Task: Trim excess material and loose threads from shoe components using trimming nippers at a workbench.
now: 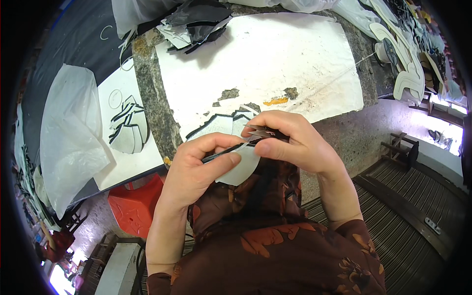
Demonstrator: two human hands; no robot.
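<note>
My left hand pinches a pale, curved cut piece with a dark edge between thumb and fingers, above my lap. Close against its upper edge, my right hand is closed around small thread snips with pointed metal blades. The thumb of that hand rests near the piece, and its fingers partly hide the snips. Just beyond my hands, more pale pieces with dark edges lie on the white-covered table.
A pile of black and white pieces sits at the table's far left. Further left are a stack of dark-edged pieces and a clear plastic sheet. A red stool stands below. At right are a thread spool and cream shaped parts.
</note>
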